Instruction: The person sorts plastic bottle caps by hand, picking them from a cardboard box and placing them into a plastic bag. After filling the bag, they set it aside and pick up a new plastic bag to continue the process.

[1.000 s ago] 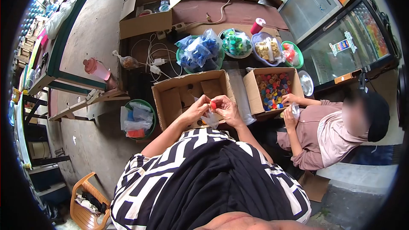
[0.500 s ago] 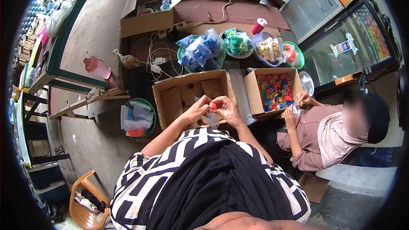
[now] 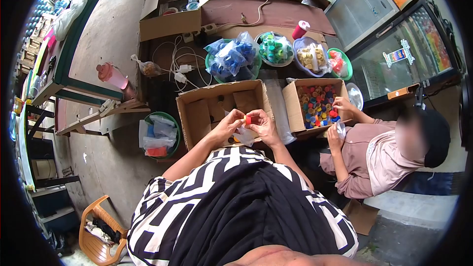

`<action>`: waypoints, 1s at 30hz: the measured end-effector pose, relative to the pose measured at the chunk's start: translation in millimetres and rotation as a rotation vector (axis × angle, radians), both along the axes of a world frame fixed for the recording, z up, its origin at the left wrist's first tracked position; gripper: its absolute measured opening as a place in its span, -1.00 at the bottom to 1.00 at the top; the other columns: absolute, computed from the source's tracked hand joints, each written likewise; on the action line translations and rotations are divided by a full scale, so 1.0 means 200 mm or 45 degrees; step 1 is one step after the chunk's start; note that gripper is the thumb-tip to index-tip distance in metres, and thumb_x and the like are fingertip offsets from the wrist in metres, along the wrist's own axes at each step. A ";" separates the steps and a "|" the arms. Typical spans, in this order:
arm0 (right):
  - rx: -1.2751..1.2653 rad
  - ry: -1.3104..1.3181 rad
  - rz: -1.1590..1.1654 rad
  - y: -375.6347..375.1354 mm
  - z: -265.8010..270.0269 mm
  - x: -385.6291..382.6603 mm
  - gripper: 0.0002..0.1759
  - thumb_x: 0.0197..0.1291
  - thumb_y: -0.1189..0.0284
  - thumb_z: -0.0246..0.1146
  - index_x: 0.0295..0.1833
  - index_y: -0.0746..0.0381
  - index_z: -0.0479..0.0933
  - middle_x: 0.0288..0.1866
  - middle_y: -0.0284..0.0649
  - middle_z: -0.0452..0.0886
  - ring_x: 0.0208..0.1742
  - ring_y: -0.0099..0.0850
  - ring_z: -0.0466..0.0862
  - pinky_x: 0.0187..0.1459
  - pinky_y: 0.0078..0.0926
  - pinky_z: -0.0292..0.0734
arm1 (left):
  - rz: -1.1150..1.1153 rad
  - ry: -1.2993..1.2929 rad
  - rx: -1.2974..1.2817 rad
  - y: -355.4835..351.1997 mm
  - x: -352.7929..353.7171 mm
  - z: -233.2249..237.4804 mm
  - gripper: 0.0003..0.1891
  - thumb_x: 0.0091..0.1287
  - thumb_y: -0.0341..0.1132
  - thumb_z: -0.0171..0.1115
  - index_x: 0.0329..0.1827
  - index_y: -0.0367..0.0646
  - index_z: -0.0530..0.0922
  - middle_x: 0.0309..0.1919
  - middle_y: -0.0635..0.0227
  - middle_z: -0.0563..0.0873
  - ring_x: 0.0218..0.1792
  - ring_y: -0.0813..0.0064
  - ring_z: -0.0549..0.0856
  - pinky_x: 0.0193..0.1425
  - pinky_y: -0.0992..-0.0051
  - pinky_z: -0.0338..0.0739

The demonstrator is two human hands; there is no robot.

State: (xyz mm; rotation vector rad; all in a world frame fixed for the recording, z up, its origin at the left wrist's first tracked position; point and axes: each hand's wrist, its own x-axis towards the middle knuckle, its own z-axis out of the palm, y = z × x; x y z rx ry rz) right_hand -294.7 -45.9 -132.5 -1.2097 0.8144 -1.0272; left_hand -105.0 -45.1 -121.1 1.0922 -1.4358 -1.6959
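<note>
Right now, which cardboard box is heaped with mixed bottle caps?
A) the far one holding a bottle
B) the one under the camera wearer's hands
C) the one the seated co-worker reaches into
C: the co-worker's hand dips into the right box, piled with coloured caps; the left hand and right hand meet at a red cap over a nearly bare middle box.

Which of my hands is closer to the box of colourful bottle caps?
Right. The right hand is just left of the box; the left hand lies farther left, beyond the right one.
</note>
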 end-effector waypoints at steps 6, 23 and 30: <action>-0.094 0.003 -0.061 0.02 -0.02 0.02 -0.64 0.05 0.69 0.37 -0.02 0.27 0.50 -0.05 -0.32 0.50 -0.03 -0.53 0.62 0.04 -0.55 0.62 | 0.011 -0.079 -0.102 0.00 0.00 -0.04 -0.73 0.48 -0.22 0.03 0.08 -0.22 0.36 -0.11 0.31 0.56 -0.10 0.55 0.57 -0.05 0.49 0.52; -0.265 0.090 -0.120 0.01 0.07 0.02 -0.72 0.02 0.68 0.36 -0.11 0.26 0.56 0.00 -0.27 0.51 0.02 -0.47 0.63 0.09 -0.51 0.57 | 0.035 0.321 0.157 0.01 -0.02 0.01 -0.76 0.50 -0.24 0.07 0.09 -0.16 0.36 -0.13 0.42 0.49 -0.08 0.65 0.52 0.01 0.53 0.49; -0.134 0.308 -0.050 0.01 0.11 -0.01 -0.53 0.08 0.36 0.44 0.11 0.25 0.55 -0.02 -0.30 0.55 -0.03 -0.48 0.65 0.06 -0.51 0.57 | 0.019 0.298 -0.135 -0.01 -0.01 -0.02 -0.75 0.46 -0.38 0.11 0.10 -0.21 0.34 -0.12 0.37 0.53 -0.09 0.63 0.57 0.07 0.54 0.52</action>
